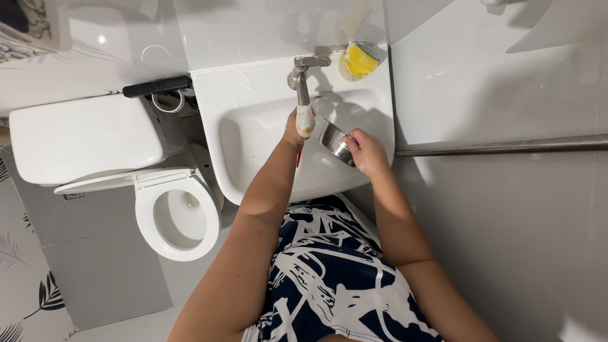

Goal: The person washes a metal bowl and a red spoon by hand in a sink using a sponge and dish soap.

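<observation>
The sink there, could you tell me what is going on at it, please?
A person stands at the white sink. The right hand holds a small metal cup tilted over the basin. The left hand holds a soapy sponge just below the tap. A yellow scrubber sits on the sink's back ledge, and a toilet stands alongside.

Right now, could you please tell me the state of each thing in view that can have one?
Toilet seat: down; lid raised.
Steel cup: tilted, held over the sink by the right hand.
Sponge: soapy, in the left hand.
Faucet: water flow cannot be told.
Yellow scrubber: resting on the sink's back corner.
</observation>
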